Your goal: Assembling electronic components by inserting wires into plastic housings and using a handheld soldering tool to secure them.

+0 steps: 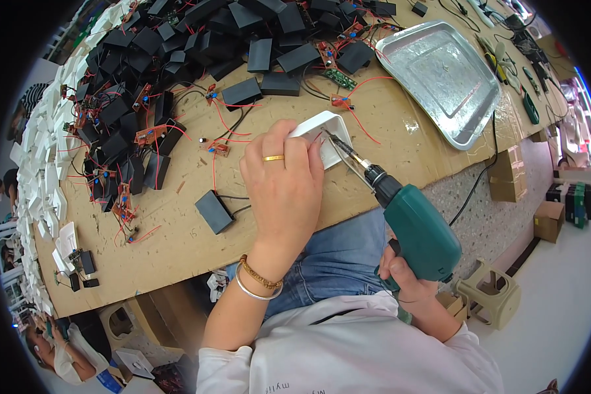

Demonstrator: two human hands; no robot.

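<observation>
My left hand (pixel 284 177) is closed round the near-left side of a small white plastic housing (pixel 335 119), tilted so its open inside faces the tool. In my right hand (pixel 404 272) is the handle of a green soldering gun (pixel 423 226) with a dark collar and a thin feed tube along its barrel. Its tip reaches into the housing, close to my left fingertips. What the tip touches inside is too small to make out. Left of my left wrist lies a black box-shaped part (pixel 214 211) with dark wires.
A heap of black boxes (pixel 241 92) with red-wired circuit boards (pixel 151 134) covers the table's far left. White housings (pixel 46 197) pile along the left edge. A metal tray (pixel 443 85) lies at the far right, with pliers (pixel 497 62) beyond. A black cable (pixel 476 180) hangs off the edge.
</observation>
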